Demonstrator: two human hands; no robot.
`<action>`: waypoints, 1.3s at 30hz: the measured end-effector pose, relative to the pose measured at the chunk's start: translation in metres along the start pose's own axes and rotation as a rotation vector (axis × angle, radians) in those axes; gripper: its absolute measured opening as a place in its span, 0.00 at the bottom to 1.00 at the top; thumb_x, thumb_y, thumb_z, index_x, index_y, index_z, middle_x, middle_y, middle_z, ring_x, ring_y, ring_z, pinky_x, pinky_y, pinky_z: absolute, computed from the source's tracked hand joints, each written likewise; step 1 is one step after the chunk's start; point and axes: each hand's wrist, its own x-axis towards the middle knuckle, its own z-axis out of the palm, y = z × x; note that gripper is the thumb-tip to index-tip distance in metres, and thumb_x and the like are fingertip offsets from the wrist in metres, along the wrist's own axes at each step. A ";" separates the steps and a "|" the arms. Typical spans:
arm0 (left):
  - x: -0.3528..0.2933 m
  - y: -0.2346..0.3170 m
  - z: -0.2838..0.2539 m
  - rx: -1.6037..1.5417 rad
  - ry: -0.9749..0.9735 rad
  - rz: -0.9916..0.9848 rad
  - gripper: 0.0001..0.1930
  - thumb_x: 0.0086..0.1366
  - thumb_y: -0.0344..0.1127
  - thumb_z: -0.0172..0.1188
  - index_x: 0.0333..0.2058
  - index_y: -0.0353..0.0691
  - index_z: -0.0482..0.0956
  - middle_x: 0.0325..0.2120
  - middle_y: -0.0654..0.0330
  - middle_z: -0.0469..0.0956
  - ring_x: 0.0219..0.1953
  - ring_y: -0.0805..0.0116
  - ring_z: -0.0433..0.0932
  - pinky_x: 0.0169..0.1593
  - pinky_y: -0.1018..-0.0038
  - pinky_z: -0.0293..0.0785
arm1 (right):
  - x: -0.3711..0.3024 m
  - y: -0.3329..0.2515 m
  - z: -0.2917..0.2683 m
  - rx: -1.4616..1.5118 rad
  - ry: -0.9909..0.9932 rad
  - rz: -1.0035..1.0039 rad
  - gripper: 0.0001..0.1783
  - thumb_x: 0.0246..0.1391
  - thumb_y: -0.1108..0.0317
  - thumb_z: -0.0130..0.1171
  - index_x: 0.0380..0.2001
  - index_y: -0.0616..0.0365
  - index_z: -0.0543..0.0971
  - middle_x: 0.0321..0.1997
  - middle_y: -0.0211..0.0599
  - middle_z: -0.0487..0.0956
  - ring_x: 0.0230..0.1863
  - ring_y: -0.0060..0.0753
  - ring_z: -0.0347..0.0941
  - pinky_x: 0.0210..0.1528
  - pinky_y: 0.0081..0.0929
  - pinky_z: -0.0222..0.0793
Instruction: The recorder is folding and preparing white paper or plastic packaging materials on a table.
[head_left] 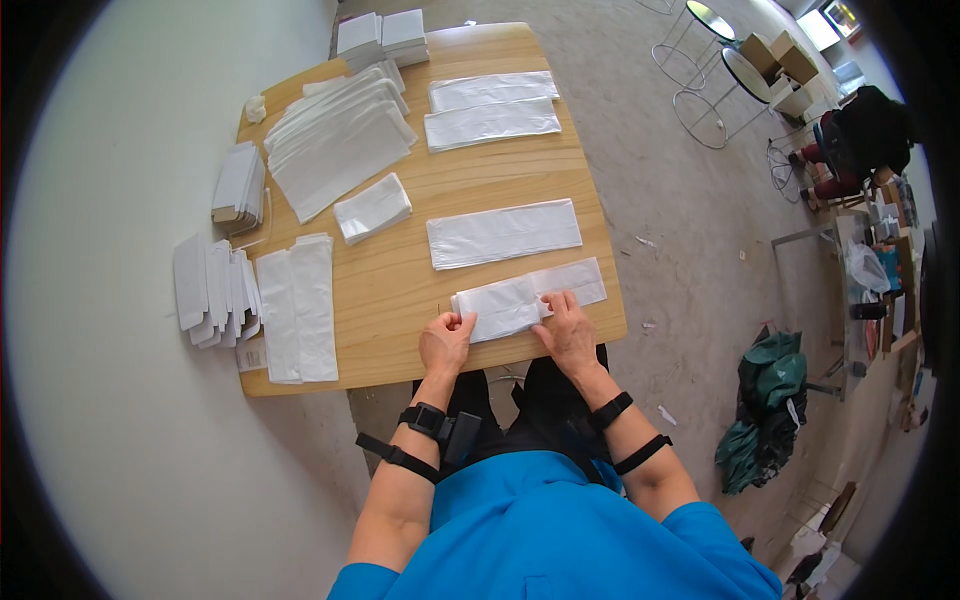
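A long, flat white bag or sheet [498, 308] lies folded along the near right edge of the wooden table, with a crease across its middle. At its left end, my left hand [446, 342] pinches the edge between thumb and fingers. My right hand [570, 335] is closed with bent fingers at the crease, where it grips a fold. The right part of the bag [575, 283] extends flat beyond that hand. Just past it lies another flat white bag [504, 234], which neither hand touches.
The wooden table [385, 290] also carries a fanned stack of white bags [340, 140], a small folded one [373, 208], flat cartons [215, 290] and white boxes [383, 38]. Stools [745, 75] stand on the floor. At right, a person [865, 135] sits beyond a dark green bag [768, 400].
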 end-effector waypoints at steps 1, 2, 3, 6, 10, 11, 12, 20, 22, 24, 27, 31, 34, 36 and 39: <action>0.002 -0.002 0.001 -0.006 -0.007 -0.008 0.18 0.54 0.51 0.65 0.26 0.39 0.83 0.19 0.62 0.79 0.22 0.69 0.77 0.30 0.71 0.71 | 0.000 0.001 0.001 0.006 0.024 -0.005 0.29 0.36 0.71 0.72 0.44 0.55 0.69 0.42 0.42 0.71 0.42 0.51 0.73 0.39 0.41 0.72; 0.003 -0.004 0.001 -0.004 -0.017 -0.005 0.18 0.54 0.50 0.65 0.26 0.39 0.83 0.19 0.62 0.79 0.22 0.69 0.77 0.30 0.71 0.71 | 0.000 0.002 0.001 0.000 0.001 0.010 0.30 0.35 0.71 0.73 0.44 0.55 0.70 0.43 0.41 0.71 0.43 0.50 0.73 0.41 0.42 0.71; 0.004 -0.005 -0.001 -0.003 -0.025 -0.001 0.18 0.54 0.50 0.65 0.27 0.39 0.83 0.19 0.62 0.79 0.22 0.69 0.77 0.30 0.71 0.71 | 0.001 0.001 -0.001 -0.007 -0.021 0.022 0.31 0.35 0.70 0.73 0.45 0.54 0.70 0.45 0.41 0.72 0.45 0.50 0.73 0.43 0.42 0.71; 0.004 -0.007 -0.001 -0.023 -0.035 0.011 0.17 0.54 0.50 0.65 0.27 0.39 0.83 0.19 0.63 0.80 0.23 0.70 0.77 0.30 0.72 0.71 | 0.005 -0.006 -0.009 -0.068 -0.024 -0.064 0.38 0.33 0.68 0.74 0.51 0.52 0.69 0.51 0.38 0.71 0.54 0.48 0.69 0.54 0.43 0.65; 0.002 -0.004 -0.004 -0.002 -0.010 0.049 0.17 0.54 0.48 0.65 0.28 0.38 0.83 0.20 0.62 0.80 0.23 0.70 0.78 0.30 0.73 0.72 | 0.026 -0.019 -0.018 -0.215 -0.100 -0.327 0.52 0.30 0.65 0.75 0.63 0.49 0.62 0.61 0.37 0.66 0.66 0.46 0.58 0.70 0.48 0.44; 0.003 -0.007 -0.003 -0.025 -0.030 0.038 0.17 0.54 0.48 0.65 0.28 0.38 0.83 0.20 0.62 0.80 0.23 0.70 0.78 0.30 0.73 0.72 | 0.030 -0.016 -0.014 -0.214 -0.143 -0.329 0.53 0.30 0.65 0.75 0.63 0.49 0.60 0.62 0.37 0.66 0.67 0.45 0.56 0.71 0.50 0.41; 0.006 -0.008 -0.001 -0.048 -0.045 0.032 0.17 0.54 0.48 0.65 0.28 0.38 0.83 0.20 0.62 0.80 0.23 0.70 0.78 0.30 0.73 0.72 | 0.035 -0.012 -0.008 -0.212 -0.180 -0.335 0.54 0.30 0.65 0.75 0.64 0.50 0.59 0.62 0.37 0.66 0.68 0.43 0.55 0.71 0.51 0.38; 0.008 -0.007 -0.001 -0.047 -0.060 0.003 0.17 0.52 0.47 0.67 0.31 0.38 0.82 0.20 0.61 0.80 0.23 0.70 0.78 0.30 0.71 0.73 | 0.036 0.001 0.004 -0.149 -0.293 -0.281 0.53 0.31 0.65 0.73 0.64 0.50 0.59 0.64 0.36 0.64 0.69 0.40 0.53 0.72 0.54 0.36; 0.007 -0.009 -0.002 -0.121 -0.052 0.011 0.17 0.53 0.46 0.66 0.33 0.37 0.81 0.21 0.61 0.80 0.23 0.69 0.78 0.30 0.71 0.73 | 0.036 -0.003 -0.001 -0.137 -0.300 -0.297 0.51 0.32 0.65 0.73 0.64 0.50 0.60 0.65 0.36 0.63 0.69 0.40 0.53 0.71 0.54 0.36; -0.007 -0.002 -0.012 0.026 0.088 0.081 0.15 0.56 0.43 0.64 0.35 0.37 0.80 0.22 0.61 0.80 0.23 0.69 0.78 0.30 0.71 0.73 | 0.033 -0.011 -0.009 -0.063 -0.203 -0.310 0.46 0.35 0.67 0.71 0.61 0.52 0.64 0.62 0.39 0.66 0.68 0.43 0.56 0.70 0.53 0.42; -0.020 0.013 -0.021 -0.015 0.075 0.253 0.12 0.62 0.37 0.59 0.39 0.34 0.78 0.26 0.60 0.80 0.25 0.71 0.79 0.31 0.73 0.74 | 0.028 -0.016 -0.007 0.215 -0.097 -0.200 0.34 0.42 0.69 0.68 0.55 0.56 0.71 0.55 0.41 0.73 0.61 0.42 0.66 0.63 0.44 0.59; -0.016 0.023 -0.002 -0.384 -0.184 0.156 0.12 0.68 0.31 0.51 0.45 0.30 0.75 0.33 0.60 0.80 0.30 0.76 0.78 0.34 0.79 0.76 | 0.033 -0.018 0.022 1.022 -0.185 0.309 0.18 0.54 0.70 0.61 0.47 0.64 0.75 0.43 0.41 0.80 0.43 0.31 0.78 0.45 0.24 0.74; 0.009 -0.006 0.009 -0.569 -0.139 0.055 0.12 0.69 0.31 0.50 0.47 0.30 0.76 0.35 0.59 0.80 0.31 0.76 0.79 0.36 0.80 0.76 | 0.035 -0.001 0.053 1.095 -0.103 0.430 0.17 0.59 0.69 0.58 0.47 0.69 0.75 0.40 0.37 0.81 0.37 0.22 0.78 0.41 0.18 0.74; 0.017 -0.020 -0.001 -0.605 -0.089 0.005 0.12 0.70 0.32 0.50 0.46 0.32 0.76 0.35 0.60 0.80 0.31 0.75 0.79 0.36 0.80 0.76 | 0.037 -0.002 0.051 1.071 -0.136 0.464 0.17 0.58 0.68 0.59 0.46 0.70 0.75 0.38 0.37 0.81 0.38 0.22 0.77 0.42 0.19 0.74; 0.016 -0.019 -0.020 -0.414 0.103 0.042 0.11 0.70 0.30 0.48 0.42 0.31 0.77 0.32 0.58 0.81 0.30 0.74 0.80 0.35 0.78 0.77 | 0.037 -0.004 0.046 1.072 -0.149 0.486 0.17 0.58 0.68 0.60 0.46 0.70 0.76 0.37 0.36 0.81 0.38 0.22 0.77 0.42 0.19 0.74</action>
